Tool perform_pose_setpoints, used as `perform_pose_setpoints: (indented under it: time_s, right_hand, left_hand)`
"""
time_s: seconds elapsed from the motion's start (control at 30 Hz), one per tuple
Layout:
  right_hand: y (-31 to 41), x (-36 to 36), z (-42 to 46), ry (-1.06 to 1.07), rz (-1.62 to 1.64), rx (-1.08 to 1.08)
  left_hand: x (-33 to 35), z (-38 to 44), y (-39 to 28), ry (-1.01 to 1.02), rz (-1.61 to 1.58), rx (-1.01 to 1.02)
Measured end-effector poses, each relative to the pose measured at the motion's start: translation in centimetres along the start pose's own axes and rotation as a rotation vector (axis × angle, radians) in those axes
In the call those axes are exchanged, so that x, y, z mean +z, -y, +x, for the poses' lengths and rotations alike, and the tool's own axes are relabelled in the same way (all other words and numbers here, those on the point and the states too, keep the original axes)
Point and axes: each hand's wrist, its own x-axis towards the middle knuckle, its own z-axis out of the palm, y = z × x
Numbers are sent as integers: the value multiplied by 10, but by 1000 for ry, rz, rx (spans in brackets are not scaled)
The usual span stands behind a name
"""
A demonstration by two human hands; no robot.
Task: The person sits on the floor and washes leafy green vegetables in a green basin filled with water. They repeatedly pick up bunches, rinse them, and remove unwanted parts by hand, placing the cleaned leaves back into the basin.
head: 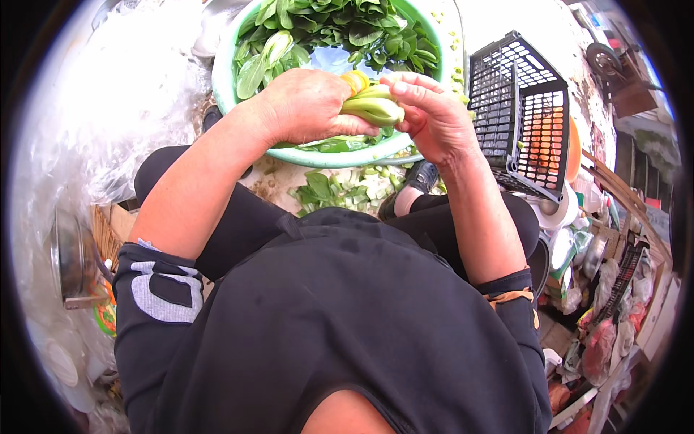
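Observation:
My left hand [309, 106] grips a small bunch of bok choy [374, 108] around its stalks, with the pale root ends pointing right. A yellow band-like item [355, 81] shows at its index finger; part of it is hidden. Against the root ends, the fingertips of my right hand [436, 116] curl around the stalks. Both hands are over the near side of a light green plastic basin [325, 157]. Leafy bok choy [368, 27] fills its far side, and one pale-stalked head [268, 54] lies at the left. Water [331, 58] shows in the middle.
Trimmed leaves and stalk pieces [341, 190] litter the ground between my feet. A black plastic crate [518, 114] stands right of the basin, with an orange container [573, 152] behind it. Clear plastic sheeting [141, 108] lies left. Bags and household clutter [602, 282] crowd the right.

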Motion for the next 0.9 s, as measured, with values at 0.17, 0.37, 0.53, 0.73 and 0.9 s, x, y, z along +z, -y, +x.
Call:
perform_pose_setpoints:
  time_s: [0.17,0.37,0.53,0.73,0.9]
  right_hand:
    - [-16,-6,6,-55,-60,74]
    - [-25,-3,6,-106,-160,102]
    - [-25,-17,10,-13,-149,185]
    - [-23,-16,2,94,-63,198]
    - [-33,-30,5,128,-38,202]
  left_hand:
    - [5,1,-5,169,18,-61]
    - [4,3,-7,309,-9,-109]
    - [12,2,-2,324,-62,-115]
    - [13,3,1,364,-99,-155]
    - [13,7,-1,429,-145,-189]
